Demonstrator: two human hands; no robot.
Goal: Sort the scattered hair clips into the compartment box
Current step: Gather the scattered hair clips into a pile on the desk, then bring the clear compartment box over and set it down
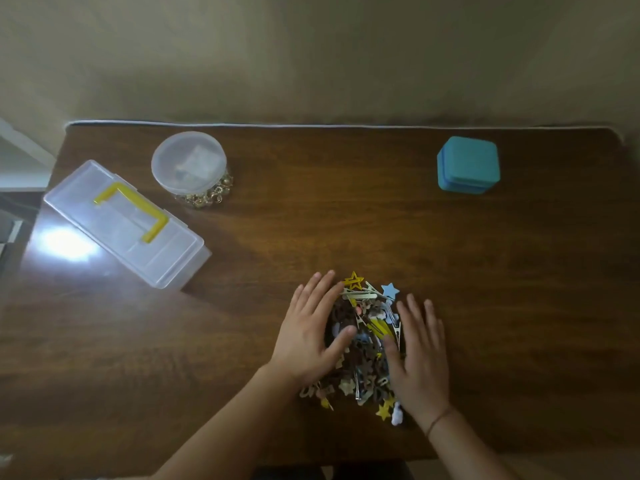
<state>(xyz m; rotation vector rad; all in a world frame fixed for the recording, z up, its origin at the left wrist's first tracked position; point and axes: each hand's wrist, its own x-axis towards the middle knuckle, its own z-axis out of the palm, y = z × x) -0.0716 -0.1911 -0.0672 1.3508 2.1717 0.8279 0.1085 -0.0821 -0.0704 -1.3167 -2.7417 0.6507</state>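
A heap of hair clips (363, 344) lies on the wooden table near its front edge: brown, yellow, blue and white pieces, some star-shaped. My left hand (311, 327) rests flat against the heap's left side, fingers spread, thumb on the clips. My right hand (420, 355) lies flat against the right side, fingers spread too. Neither hand grips a clip. The clear compartment box (124, 223) with a yellow handle sits closed at the far left, lying at an angle.
A round clear tub (188, 164) with a lid holds gold-coloured clasps behind the box. A closed teal square case (467, 166) stands at the back right. The table's back edge (346, 126) meets a beige wall. A bright glare falls on the table's left end.
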